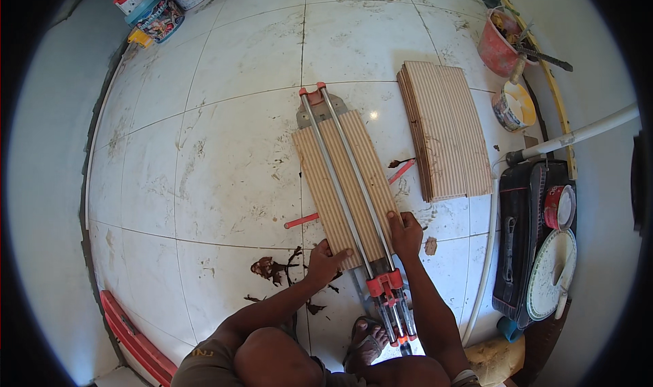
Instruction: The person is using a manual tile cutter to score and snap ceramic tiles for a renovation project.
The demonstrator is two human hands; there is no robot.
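A long beige ribbed tile (320, 176) lies on a manual tile cutter (330, 115), under its two parallel steel rails. My left hand (328, 260) grips the tile's near left corner, thumb on top. On the right edge, a little farther up, my right hand (407, 235) holds the tile between thumb and curled fingers. The cutter's red carriage (385, 283) sits at the near end, close to my body. Two red support arms stick out, one on the left (301, 220) and one on the right (402, 171). My fingertips under the tile are hidden.
A stack of ribbed tiles (445, 128) stands to the right. Beyond it are a red bucket (498, 47) with tools and a small paint tub (514, 107). A black suitcase (520, 251) and a white pipe (483, 271) line the right wall. Dark scraps (271, 270) lie left of the cutter.
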